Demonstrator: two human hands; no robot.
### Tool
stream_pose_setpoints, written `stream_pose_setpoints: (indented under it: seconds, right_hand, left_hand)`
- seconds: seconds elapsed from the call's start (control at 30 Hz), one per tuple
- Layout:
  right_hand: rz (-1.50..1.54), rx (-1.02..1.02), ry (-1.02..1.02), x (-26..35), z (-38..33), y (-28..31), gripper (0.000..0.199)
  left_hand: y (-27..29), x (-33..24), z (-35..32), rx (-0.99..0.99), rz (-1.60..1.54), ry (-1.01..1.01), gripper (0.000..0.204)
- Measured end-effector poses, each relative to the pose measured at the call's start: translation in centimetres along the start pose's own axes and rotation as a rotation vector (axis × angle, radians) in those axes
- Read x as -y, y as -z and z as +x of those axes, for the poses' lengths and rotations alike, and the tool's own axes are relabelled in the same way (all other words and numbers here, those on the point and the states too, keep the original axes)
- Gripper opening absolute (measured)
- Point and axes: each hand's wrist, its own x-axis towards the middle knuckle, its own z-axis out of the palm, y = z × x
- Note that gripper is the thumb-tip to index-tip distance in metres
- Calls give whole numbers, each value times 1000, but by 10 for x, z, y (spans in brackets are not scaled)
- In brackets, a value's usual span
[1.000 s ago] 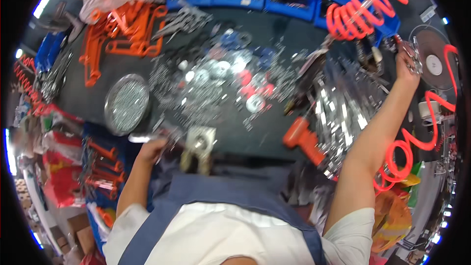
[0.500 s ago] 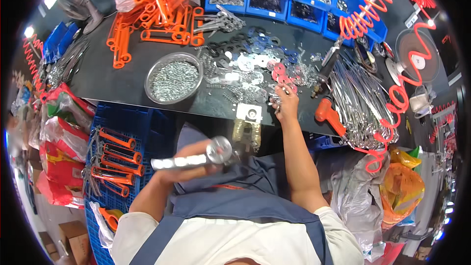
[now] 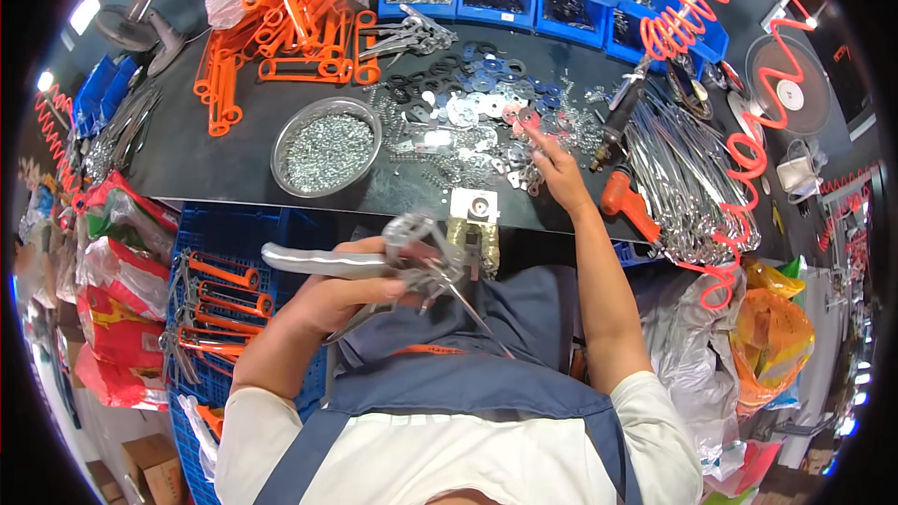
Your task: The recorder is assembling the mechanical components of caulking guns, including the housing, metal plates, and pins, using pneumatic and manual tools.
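Head view: nearest, over the apron [image 3: 468,391], the left hand [image 3: 323,307] has its fingers wrapped around the metal tool [image 3: 348,266], which is up off the table [image 3: 178,157], a thin rod slanting from its head. Just beyond, the white block [image 3: 474,207] sits at the table's front edge. The right hand [image 3: 564,178] is over the small parts, index finger stretched toward the red discs [image 3: 528,119]; whether its fingertips hold anything, I cannot tell. The bowl [image 3: 278,166] stands to the left, orange frames [image 3: 223,93] behind it. Farthest, blue bins [image 3: 482,15] line the back.
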Motion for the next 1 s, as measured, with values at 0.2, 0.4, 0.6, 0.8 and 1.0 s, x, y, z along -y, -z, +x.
stream_pose_setpoints:
  seconds: [0.2, 0.4, 0.6, 0.8, 1.0]
  right_hand:
    - [-136, -272, -306, 4, -32, 22, 24]
    - [-681, -116, -358, 26, -47, -23, 29]
    - [-722, -100, -170, 17, -54, -10, 16]
    - [534, -367, -516, 41, -70, 9, 18]
    - [716, -445, -558, 49, -75, 6, 10]
  left_hand:
    - [-27, -15, 40, 183, 301, -23, 44]
    - [-33, 13, 73, 407, 458, -84, 42]
    - [-53, 27, 74, 227, 193, -45, 35]
    - [-45, 36, 79, 85, 184, -135, 20]
    - [-46, 41, 88, 71, 193, -177, 16]
